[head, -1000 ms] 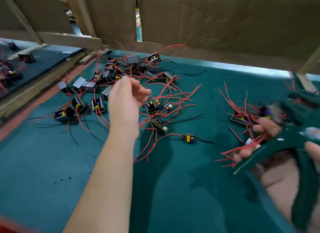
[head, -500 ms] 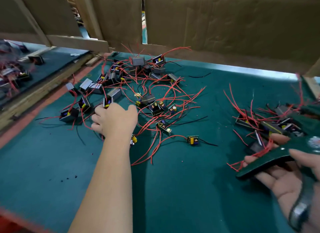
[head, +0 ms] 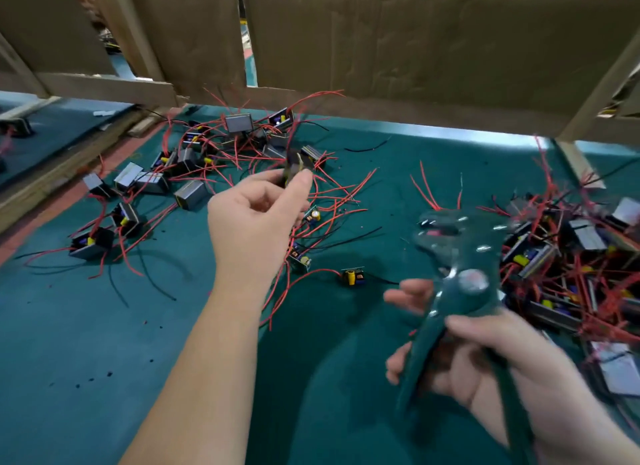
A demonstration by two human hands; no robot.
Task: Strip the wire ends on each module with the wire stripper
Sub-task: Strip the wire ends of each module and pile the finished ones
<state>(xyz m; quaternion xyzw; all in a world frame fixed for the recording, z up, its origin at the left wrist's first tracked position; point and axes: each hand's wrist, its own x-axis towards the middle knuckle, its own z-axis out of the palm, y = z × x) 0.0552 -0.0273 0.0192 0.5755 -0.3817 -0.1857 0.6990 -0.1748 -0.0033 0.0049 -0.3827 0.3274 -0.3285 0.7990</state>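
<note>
text: none legible | labels: none | numbers: none

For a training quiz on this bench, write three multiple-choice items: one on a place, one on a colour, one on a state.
1. Where is the wire stripper?
A. on the floor
B. in the right hand
C. in a drawer

2. What colour are most of the wires?
A. white
B. blue
C. red

3. What is the left hand doing?
A. pinching a module
B. lying flat and empty
C. gripping a screwdriver

Answers:
1 B, since the right hand's fingers curl round its handles.
2 C, since red strands far outnumber the few black ones.
3 A, since thumb and fingertips pinch the module.
</note>
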